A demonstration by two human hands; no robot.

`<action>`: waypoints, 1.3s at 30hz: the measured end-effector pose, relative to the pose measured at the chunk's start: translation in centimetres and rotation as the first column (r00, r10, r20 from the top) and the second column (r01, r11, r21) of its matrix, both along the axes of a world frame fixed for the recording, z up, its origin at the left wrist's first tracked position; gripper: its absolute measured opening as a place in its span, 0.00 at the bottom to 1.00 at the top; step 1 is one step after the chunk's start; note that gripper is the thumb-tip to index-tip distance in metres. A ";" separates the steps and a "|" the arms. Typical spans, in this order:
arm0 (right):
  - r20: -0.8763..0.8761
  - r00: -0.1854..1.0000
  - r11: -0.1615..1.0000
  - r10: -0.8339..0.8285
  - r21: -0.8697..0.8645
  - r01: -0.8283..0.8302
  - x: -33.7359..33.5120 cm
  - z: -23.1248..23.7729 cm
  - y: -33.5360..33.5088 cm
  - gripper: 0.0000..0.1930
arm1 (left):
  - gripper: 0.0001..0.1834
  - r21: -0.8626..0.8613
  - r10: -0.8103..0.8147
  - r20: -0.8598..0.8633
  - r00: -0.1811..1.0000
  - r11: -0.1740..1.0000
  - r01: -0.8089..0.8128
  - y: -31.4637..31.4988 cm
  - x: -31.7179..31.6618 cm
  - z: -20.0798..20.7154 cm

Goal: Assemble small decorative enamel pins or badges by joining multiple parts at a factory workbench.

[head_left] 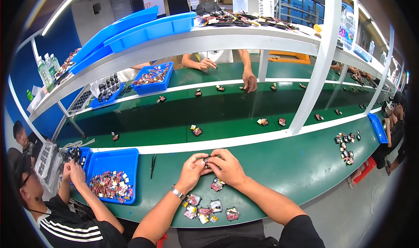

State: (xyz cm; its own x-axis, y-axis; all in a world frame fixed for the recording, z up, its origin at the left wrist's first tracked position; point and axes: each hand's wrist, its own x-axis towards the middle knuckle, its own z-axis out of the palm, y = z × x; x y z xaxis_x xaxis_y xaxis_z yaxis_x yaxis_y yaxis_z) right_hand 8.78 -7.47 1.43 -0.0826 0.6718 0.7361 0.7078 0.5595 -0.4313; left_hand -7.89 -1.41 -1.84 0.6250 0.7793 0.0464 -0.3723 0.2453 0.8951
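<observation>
My left hand point(191, 171) and my right hand point(227, 167) meet over the green bench, fingers closed round a small dark device part point(207, 162). My fingers cover most of it, so its details are hidden. Just below my hands lies a small device housing point(217, 184) with reddish and pale parts inside. Nearer to me is a loose group of similar open housings, among them one with a silvery inside point(215, 205) and one apart on the right point(232, 213). Left of my hands, a pair of dark tweezers point(152, 166) rests on the bench.
A blue tray point(136, 169) of small wired parts stands at the left, beside a co-worker's hands point(75, 173). A white rail point(183, 146) and post point(315, 64) edge the green belt point(235, 128), which carries scattered housings. Across it, another person's hand point(249, 80) touches a part.
</observation>
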 end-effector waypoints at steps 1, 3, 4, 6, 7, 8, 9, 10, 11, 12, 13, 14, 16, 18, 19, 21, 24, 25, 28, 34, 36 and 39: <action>-0.008 1.000 1.000 0.003 -0.021 -0.004 -0.1 0.2 -0.3 0.10 | 0.15 0.001 0.003 0.001 1.000 1.000 -0.003 0.1 -0.1 -0.1; -0.015 1.000 0.999 0.010 -0.043 -0.011 -0.2 0.5 -0.4 0.10 | 0.15 -0.010 -0.003 -0.015 1.000 1.000 0.003 0.2 -0.2 -0.3; 0.005 1.000 0.999 -0.005 -0.047 0.005 -0.1 0.5 -0.5 0.10 | 0.15 -0.011 -0.004 -0.014 1.000 1.000 0.004 0.2 -0.1 -0.3; 0.025 0.999 0.998 -0.020 -0.053 0.021 -0.1 0.4 -0.4 0.10 | 0.15 0.001 -0.020 -0.018 1.000 1.000 0.020 0.1 0.0 0.0; 0.026 0.999 0.999 -0.025 -0.045 0.026 -0.1 0.3 -0.2 0.09 | 0.15 -0.001 -0.020 -0.018 1.000 1.000 0.020 0.1 0.0 -0.1; 0.027 0.999 0.999 -0.029 -0.036 0.030 -0.1 0.2 -0.1 0.09 | 0.15 0.003 -0.021 -0.023 1.000 1.000 0.021 0.1 0.0 -0.1; 0.027 0.999 0.999 -0.029 -0.037 0.030 -0.1 0.2 -0.1 0.09 | 0.15 0.006 -0.022 -0.028 0.999 1.000 0.023 0.0 -0.1 -0.1; 0.021 0.999 0.999 -0.038 -0.036 0.039 -0.2 0.3 -0.1 0.09 | 0.15 0.006 -0.022 -0.027 0.999 1.000 0.022 0.0 0.0 -0.1; 0.016 0.999 0.998 -0.047 -0.033 0.048 -0.2 0.3 -0.1 0.09 | 0.14 0.015 -0.018 -0.032 0.999 1.000 0.018 -0.1 0.1 0.1; 0.017 0.999 0.998 -0.047 -0.033 0.048 -0.2 0.2 -0.1 0.09 | 0.13 0.025 -0.014 -0.037 0.999 1.000 0.015 -0.1 0.2 0.2; -0.010 0.998 0.997 -0.060 -0.052 0.059 -0.3 0.0 -0.2 0.09 | 0.13 0.024 -0.016 -0.035 0.999 1.000 0.017 -0.2 0.2 0.2; -0.037 0.997 0.995 -0.074 -0.070 0.071 -0.4 -0.1 -0.2 0.09 | 0.13 -0.005 -0.008 -0.032 0.999 1.000 0.008 -0.2 0.2 0.2; -0.027 0.996 0.995 -0.082 -0.056 0.080 -0.7 -0.1 -0.1 0.08 | 0.12 -0.034 -0.012 -0.029 0.999 0.999 0.011 -0.2 0.3 0.1; 0.006 0.996 0.995 -0.085 -0.061 0.085 -0.9 -0.1 -0.2 0.08 | 0.10 0.047 0.072 -0.100 0.992 0.997 -0.067 -0.2 0.3 -0.2; 0.007 0.995 0.994 -0.095 -0.059 0.095 -1.0 -0.1 -0.1 0.08 | 0.10 0.049 0.062 -0.098 0.993 0.997 -0.057 -0.1 0.3 -0.2; -0.157 0.988 0.991 -0.010 -0.134 -0.011 -0.8 -0.4 0.1 0.10 | 0.11 0.050 0.122 -0.106 0.987 0.992 -0.117 -0.2 0.2 0.0; -0.366 0.929 0.959 -0.048 -0.276 -0.059 -0.9 -0.6 0.2 0.10 | 0.09 0.098 0.153 -0.135 0.979 0.985 -0.140 -0.4 0.5 0.0; -0.449 0.890 0.940 -0.082 -0.332 -0.081 -1.1 -0.6 0.3 0.10 | 0.09 0.135 0.183 -0.179 0.967 0.978 -0.160 -0.7 0.4 0.1; -0.410 0.909 0.945 -0.072 -0.319 -0.069 -0.8 -0.9 0.2 0.10 | 0.08 0.202 0.222 -0.160 0.962 0.961 -0.188 -0.5 0.9 -0.5; -0.415 0.906 0.923 -0.087 -0.377 -0.084 -0.7 -0.2 0.0 0.11 | 0.13 0.255 0.156 -0.099 0.983 0.959 -0.127 -0.4 0.4 -1.0; -0.404 0.911 0.917 -0.080 -0.389 -0.092 -0.7 -0.2 0.0 0.11 | 0.12 0.269 0.161 -0.097 0.982 0.954 -0.130 -0.3 0.4 -1.1; -0.388 0.918 0.918 -0.078 -0.387 -0.086 -0.8 -0.2 0.1 0.11 | 0.12 0.288 0.162 -0.098 0.982 0.949 -0.128 -0.2 0.3 -1.0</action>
